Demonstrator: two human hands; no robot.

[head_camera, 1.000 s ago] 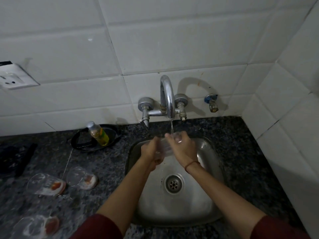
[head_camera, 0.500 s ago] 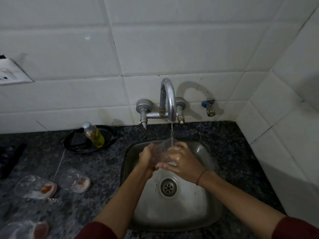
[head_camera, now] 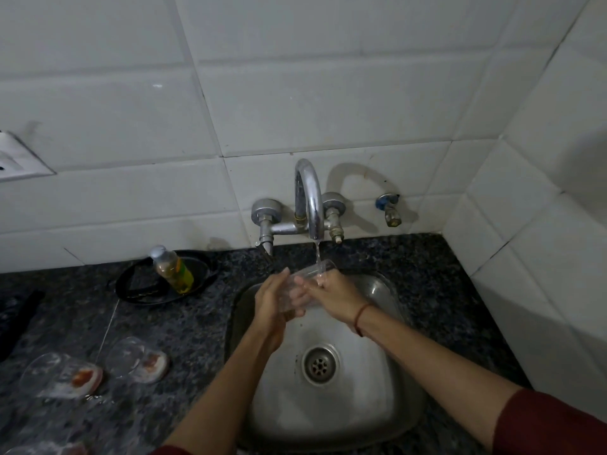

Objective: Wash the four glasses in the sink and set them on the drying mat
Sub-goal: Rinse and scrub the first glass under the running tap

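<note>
Under the tap's [head_camera: 308, 198] thin stream, above the sink [head_camera: 377, 408]: a glass [head_camera: 312, 275] tilted and clasped from both sides, left hand [head_camera: 271, 303] curled round the base end, right hand [head_camera: 338, 295] wrapped near the rim. Could slip, since walls and fingers are wet and smooth; a drop onto hard steel would likely chip or crack it. Clear, thin, tapered tumbler; brushed, rounded metal basin; speckled dark stone counter [head_camera: 197, 323] bearing other glasses [head_camera: 65, 376], reddish residue at their bottoms.
</note>
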